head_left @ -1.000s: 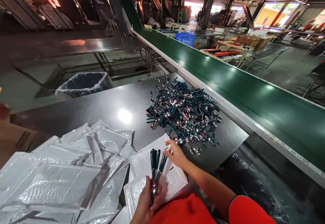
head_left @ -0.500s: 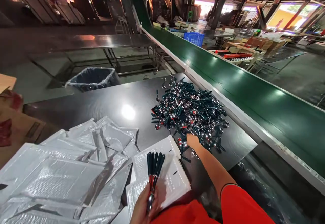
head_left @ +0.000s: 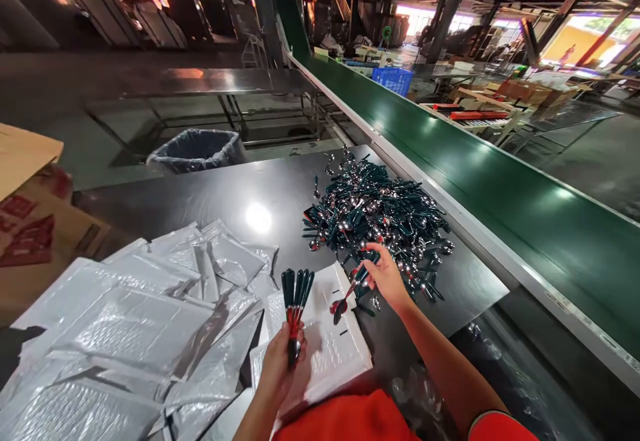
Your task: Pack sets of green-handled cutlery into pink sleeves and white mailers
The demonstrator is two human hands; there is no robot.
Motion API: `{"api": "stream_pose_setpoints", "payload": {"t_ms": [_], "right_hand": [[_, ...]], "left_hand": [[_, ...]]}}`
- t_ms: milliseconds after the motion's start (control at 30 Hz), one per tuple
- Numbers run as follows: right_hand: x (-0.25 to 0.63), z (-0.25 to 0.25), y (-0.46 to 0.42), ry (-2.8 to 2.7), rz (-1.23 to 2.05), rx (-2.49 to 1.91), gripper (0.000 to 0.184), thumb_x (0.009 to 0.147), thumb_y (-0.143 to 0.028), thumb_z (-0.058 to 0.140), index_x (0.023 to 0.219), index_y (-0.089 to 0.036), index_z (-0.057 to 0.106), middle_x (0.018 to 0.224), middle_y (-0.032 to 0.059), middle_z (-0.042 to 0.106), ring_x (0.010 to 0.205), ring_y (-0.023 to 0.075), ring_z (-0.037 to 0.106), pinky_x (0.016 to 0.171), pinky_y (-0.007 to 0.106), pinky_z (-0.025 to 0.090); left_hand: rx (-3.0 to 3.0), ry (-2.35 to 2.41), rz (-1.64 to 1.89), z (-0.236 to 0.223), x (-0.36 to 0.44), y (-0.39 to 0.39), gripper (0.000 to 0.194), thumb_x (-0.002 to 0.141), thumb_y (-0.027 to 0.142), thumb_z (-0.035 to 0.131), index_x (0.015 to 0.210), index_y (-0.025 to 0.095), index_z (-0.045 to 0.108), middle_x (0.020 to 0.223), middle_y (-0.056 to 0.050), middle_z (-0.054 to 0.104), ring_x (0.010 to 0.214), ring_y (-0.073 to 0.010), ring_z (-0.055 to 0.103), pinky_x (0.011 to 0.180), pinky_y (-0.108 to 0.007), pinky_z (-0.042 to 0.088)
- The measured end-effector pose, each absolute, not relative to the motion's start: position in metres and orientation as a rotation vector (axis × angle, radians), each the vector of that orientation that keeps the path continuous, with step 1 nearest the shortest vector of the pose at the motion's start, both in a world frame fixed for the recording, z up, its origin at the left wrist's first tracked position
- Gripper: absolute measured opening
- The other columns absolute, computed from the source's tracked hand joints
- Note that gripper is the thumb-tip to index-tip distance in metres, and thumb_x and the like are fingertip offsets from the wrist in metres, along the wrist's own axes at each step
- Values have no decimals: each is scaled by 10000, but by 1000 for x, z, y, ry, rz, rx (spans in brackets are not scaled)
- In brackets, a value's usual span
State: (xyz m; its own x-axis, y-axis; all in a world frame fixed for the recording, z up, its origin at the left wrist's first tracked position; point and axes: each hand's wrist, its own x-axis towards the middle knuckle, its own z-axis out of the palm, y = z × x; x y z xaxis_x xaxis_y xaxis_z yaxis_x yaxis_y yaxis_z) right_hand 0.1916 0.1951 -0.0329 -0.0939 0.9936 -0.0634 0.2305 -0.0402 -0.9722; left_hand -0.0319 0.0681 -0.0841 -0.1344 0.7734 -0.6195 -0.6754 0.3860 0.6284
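My left hand is closed round the bowl ends of a bundle of spoons, their dark green handles fanned upward. In my right hand a few more dark-handled spoons are gripped by the handles, bowls pointing down and left; I cannot tell exactly how many. Just beyond that hand lies a big heap of spoons with shiny metal bowls. Beneath both hands are white padded mailers with small dark marks.
More white padded mailers pile up on the left of the metal table. A green conveyor belt runs along the right side. A lined bin stands behind the table, and a cardboard box at far left.
My right hand has come back from the heap's near edge with spoons in it, toward the left hand. The left hand's bundle has risen slightly and the view has shifted a little.
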Motion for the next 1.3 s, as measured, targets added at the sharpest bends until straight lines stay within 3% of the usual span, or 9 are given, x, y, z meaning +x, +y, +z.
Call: {"api": "stream_pose_setpoints", "payload": {"t_ms": [133,267,533,633,700,867,1033,1133,1300], "right_hand": [[157,-37,165,-1313,1500,-1206,366,813,-431,603,1102,-244,478,657,-68,569,389,80,462,358,196,349],[151,-48,156,-1477,1355,-1278,332,830,-400,583,1115,-240,526,537,-103,401,421,105,463,404,211,363],[166,-47,155,-1498,1392,-1301,252,855,-331,526,1090,-240,531,600,-85,371,491,107,425,460,216,390],[165,-45,152,-1521,1430,-1342,268,866,-273,500,1131,-243,514,589,-95,380,442,93,404,436,206,363],[163,-47,149,-1528,1432,-1381,298,870,-252,500,1168,-249,507,575,-101,398,412,88,405,413,199,341],[154,-58,145,-1461,1467,-1378,269,871,-304,542,1133,-259,502,567,-103,461,379,99,472,362,193,348],[152,-62,145,-1546,1244,-1410,185,864,-279,569,1046,-256,541,500,-115,423,405,105,454,422,205,324],[150,-63,144,-1657,1129,-1394,174,827,-238,620,992,-246,566,514,-113,407,472,108,450,501,218,323],[150,-81,161,-1656,1062,-1610,429,835,-349,662,1209,-228,492,602,-93,536,570,139,555,572,227,395]], "left_hand": [[166,1127,1208,-71,-11,77,576,505,589,865,789,144,634,670,-1,648,573,-151,638,488,-248,538],[171,1108,1063,-69,-1,67,647,497,624,852,878,148,635,705,-31,692,514,-173,645,363,-237,476],[241,1094,936,-67,-6,55,703,494,483,915,1055,175,626,738,-9,702,490,-116,600,372,-195,471],[273,1052,980,-67,-4,55,603,475,422,935,939,171,644,603,57,602,433,-65,518,351,-146,368],[276,1041,1046,-69,-3,55,533,441,353,954,819,158,633,586,75,565,448,-44,511,405,-140,397],[180,1061,1005,-73,-1,53,650,462,310,953,993,190,598,757,11,668,641,-161,675,564,-252,548],[134,981,917,-71,-3,49,569,613,513,844,986,170,585,752,-51,693,488,-120,579,357,-170,363],[42,986,841,-73,-6,51,576,708,640,712,990,149,603,746,-82,687,495,-135,583,350,-178,357],[37,1027,859,-80,-8,56,534,697,627,735,877,140,608,549,39,530,360,-33,366,301,-121,185]]}}
